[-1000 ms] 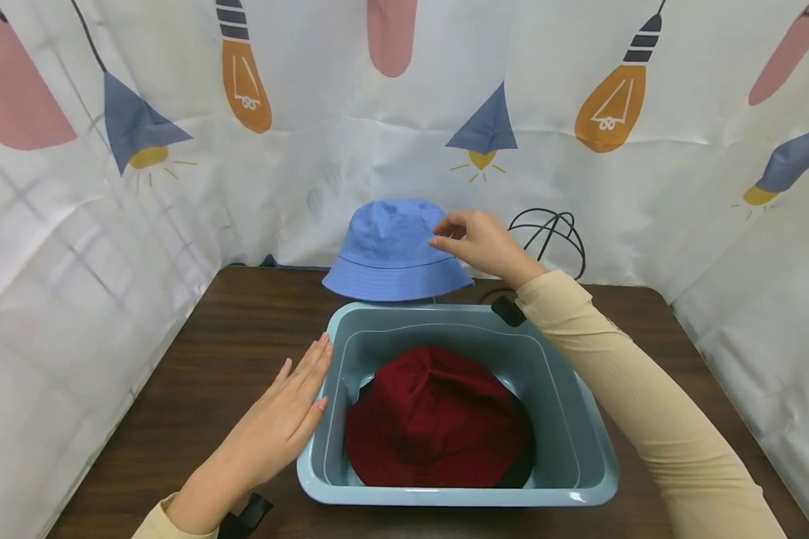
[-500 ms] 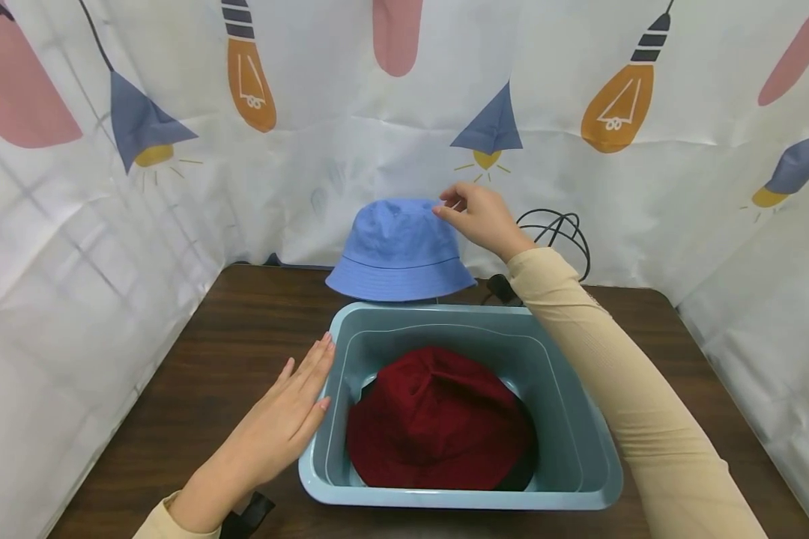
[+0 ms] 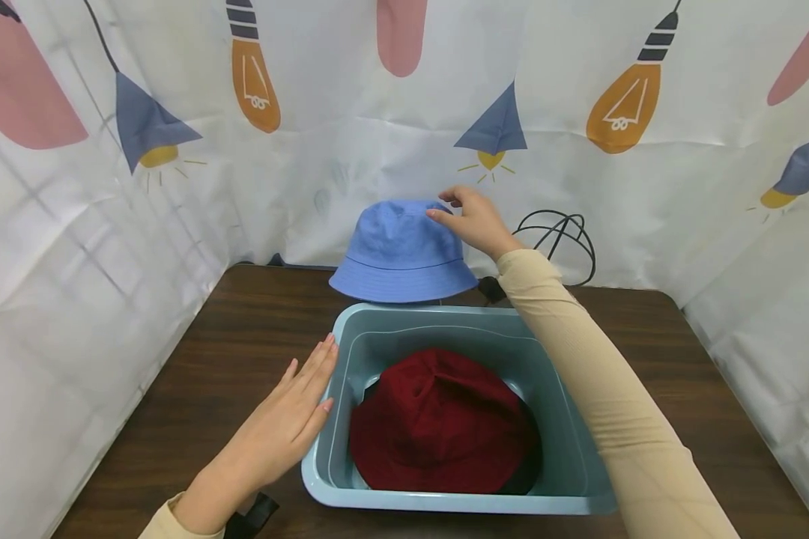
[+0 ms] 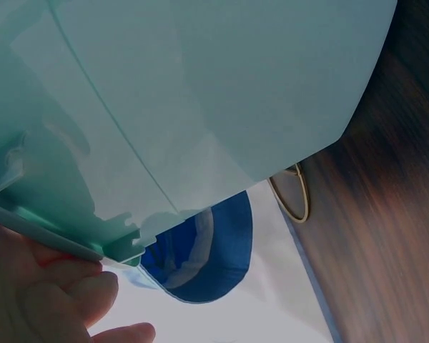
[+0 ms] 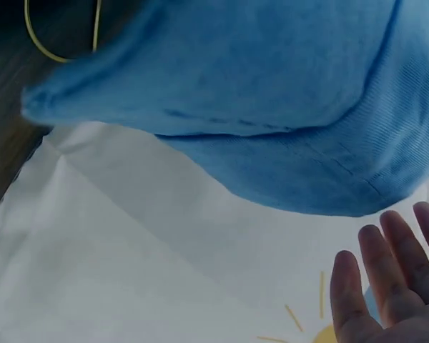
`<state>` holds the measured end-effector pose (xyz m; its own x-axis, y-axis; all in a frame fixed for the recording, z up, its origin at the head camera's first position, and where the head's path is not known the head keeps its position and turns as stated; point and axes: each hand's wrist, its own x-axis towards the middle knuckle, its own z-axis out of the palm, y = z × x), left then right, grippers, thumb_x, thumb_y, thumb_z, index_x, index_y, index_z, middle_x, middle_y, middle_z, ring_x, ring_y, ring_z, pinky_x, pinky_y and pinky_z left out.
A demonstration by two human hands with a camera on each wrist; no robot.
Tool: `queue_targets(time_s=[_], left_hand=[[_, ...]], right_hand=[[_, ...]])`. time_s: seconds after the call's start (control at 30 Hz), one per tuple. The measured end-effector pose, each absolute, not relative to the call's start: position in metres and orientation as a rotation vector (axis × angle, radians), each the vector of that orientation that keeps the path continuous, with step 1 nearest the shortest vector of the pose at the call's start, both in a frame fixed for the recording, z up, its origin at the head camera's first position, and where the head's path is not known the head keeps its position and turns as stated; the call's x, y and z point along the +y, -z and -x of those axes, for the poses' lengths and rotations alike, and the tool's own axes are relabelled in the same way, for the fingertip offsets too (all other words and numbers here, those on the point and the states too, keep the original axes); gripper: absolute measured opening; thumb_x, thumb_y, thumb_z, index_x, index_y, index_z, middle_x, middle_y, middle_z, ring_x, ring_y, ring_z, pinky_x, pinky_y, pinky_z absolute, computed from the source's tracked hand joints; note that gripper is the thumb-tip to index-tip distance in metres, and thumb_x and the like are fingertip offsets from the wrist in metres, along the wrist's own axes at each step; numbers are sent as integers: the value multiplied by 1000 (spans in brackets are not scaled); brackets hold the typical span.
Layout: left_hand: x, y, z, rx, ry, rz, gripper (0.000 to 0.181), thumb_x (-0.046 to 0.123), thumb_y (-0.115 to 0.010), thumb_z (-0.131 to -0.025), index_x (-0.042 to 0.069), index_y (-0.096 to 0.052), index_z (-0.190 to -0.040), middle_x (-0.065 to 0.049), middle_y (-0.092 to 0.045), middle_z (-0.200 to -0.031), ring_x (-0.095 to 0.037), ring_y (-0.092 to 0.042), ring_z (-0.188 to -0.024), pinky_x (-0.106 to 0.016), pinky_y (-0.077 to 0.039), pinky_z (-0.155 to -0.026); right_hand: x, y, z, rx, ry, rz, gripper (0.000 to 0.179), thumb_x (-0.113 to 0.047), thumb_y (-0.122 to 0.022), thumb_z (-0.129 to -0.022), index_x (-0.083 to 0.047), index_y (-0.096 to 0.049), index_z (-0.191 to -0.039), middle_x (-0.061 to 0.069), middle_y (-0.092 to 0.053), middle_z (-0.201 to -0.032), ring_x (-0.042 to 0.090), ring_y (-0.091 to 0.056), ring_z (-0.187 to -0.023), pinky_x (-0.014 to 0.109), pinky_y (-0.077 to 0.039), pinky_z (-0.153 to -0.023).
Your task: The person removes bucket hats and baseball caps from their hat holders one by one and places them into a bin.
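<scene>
My left hand [image 3: 279, 423] lies along the left rim of a pale blue plastic tub [image 3: 458, 501], fingers straight. In the left wrist view, the fingertips [image 4: 93, 293] are right at the tub's edge. Inside the tub sits a dark red bucket hat [image 3: 438, 427], over something dark [image 3: 531, 464] that shows at its right side. Behind the tub, a light blue bucket hat [image 3: 398, 243] stands brim down. My right hand [image 3: 475, 221] reaches to the right side of its crown, fingers loosely bent and holding nothing. The right wrist view shows those fingers [image 5: 347, 286] spread beside the crown.
A black wire dome frame [image 3: 566, 218] stands at the back, right of the blue hat. The dark wooden table [image 3: 256, 337] ends at a white printed cloth [image 3: 297, 172] behind. More cloth hangs along both sides.
The right hand has risen slightly and shifted left towards the blue hat's crown, its fingers opening wider. My left hand stays on the tub's rim. The whole view has shifted slightly.
</scene>
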<state>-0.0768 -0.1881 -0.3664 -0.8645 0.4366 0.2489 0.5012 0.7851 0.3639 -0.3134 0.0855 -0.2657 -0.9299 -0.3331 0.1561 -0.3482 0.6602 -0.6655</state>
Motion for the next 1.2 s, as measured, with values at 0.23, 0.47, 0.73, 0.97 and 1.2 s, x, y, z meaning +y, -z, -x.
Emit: queue_targets(time_s=[0.23, 0.47, 0.73, 0.97, 1.2], left_hand=[[-188, 367, 76, -2827, 647, 748, 62, 19, -48, -99, 2, -19, -151, -10, -16, -158, -26, -15, -144, -53, -15, -112], [-187, 367, 76, -2815, 610, 760, 62, 19, -49, -99, 1, -20, -151, -10, -17, -158, -26, -16, -144, -50, -14, -113], [-188, 365, 75, -2815, 608, 755, 62, 19, -49, -99, 1, -20, -151, -11, -17, -158, -26, -15, -144, -48, -12, -114], [-189, 366, 75, -2798, 602, 761, 62, 19, -49, -99, 1, -21, -151, -10, -18, -157, -28, -18, -143, -46, -11, -115], [-190, 365, 75, -2847, 604, 749, 62, 22, -47, -100, 3, -19, -151, -9, -15, -158, -26, -15, -144, -56, -17, -111]], right_hand=[[78, 271, 318, -2802, -1150, -578, 54, -37, -61, -93, 0, -51, -132, 15, -51, -134, 28, -44, -128, 41, -38, -103], [71, 274, 322, -2879, -1176, -499, 65, -45, -57, -93, 0, -44, -138, 17, -47, -139, 28, -44, -128, 41, -38, -102], [67, 275, 326, -2865, -1086, -555, 69, -38, -66, -90, 1, -42, -141, 21, -45, -136, 31, -43, -126, 42, -35, -105], [61, 277, 323, -2730, -1086, -616, 47, -26, -70, -88, 1, -57, -125, 19, -52, -122, 30, -47, -113, 42, -38, -98], [51, 277, 317, -2579, -1097, -645, 26, -14, -70, -88, 3, -61, -106, 18, -60, -109, 29, -53, -100, 40, -41, -89]])
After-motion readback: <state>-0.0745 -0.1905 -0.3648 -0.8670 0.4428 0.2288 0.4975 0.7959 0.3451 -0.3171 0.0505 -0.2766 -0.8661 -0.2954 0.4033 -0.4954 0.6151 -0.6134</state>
